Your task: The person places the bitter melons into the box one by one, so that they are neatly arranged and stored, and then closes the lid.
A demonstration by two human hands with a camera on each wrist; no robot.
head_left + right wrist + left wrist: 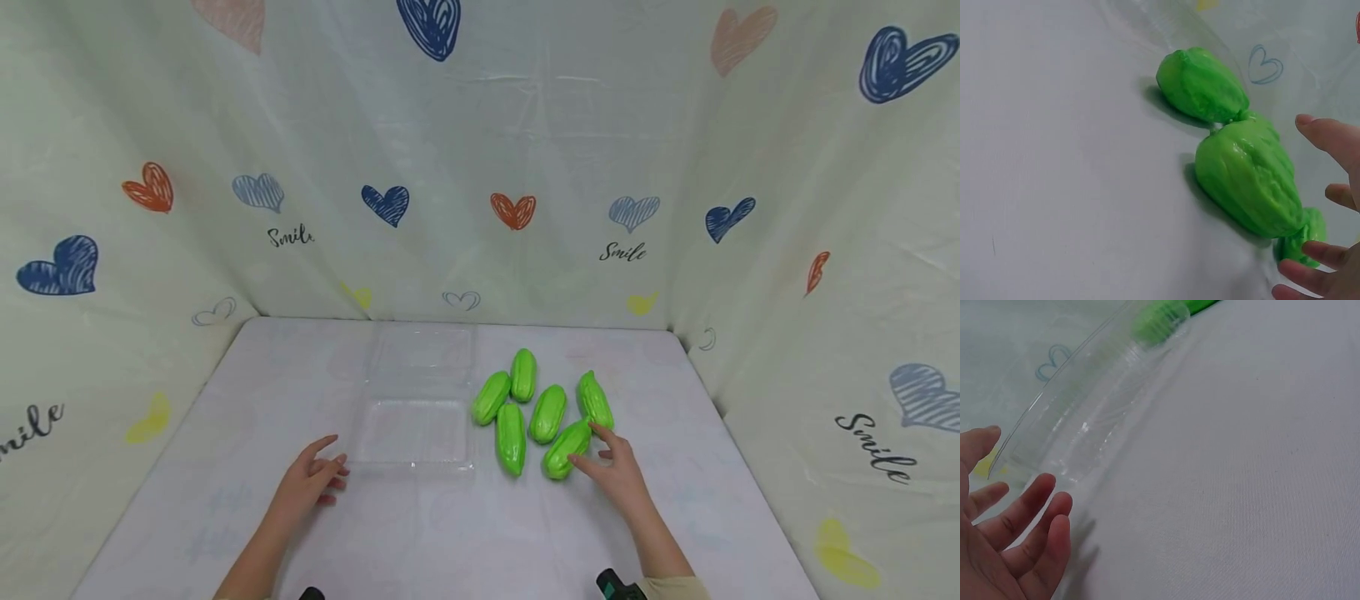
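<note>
Several glossy green cucumber-like vegetables (512,440) lie in a loose group right of the middle of the table. My right hand (611,471) is at the nearest one, a plump green vegetable (564,452), its thumb and fingers spread apart along the right side. In the right wrist view, that vegetable (1247,178) lies on the cloth in front of the spread fingers (1307,277). A clear plastic container (412,433) lies left of the group, its lid (422,354) folded open behind it. My left hand (309,477) hovers near the container's front left corner, fingers relaxed and holding nothing.
A white cloth covers the table (420,542). Behind and at both sides hangs a pale curtain (465,125) printed with hearts and the word "Smile". The far row of green vegetables (523,375) stands close to the container's right edge.
</note>
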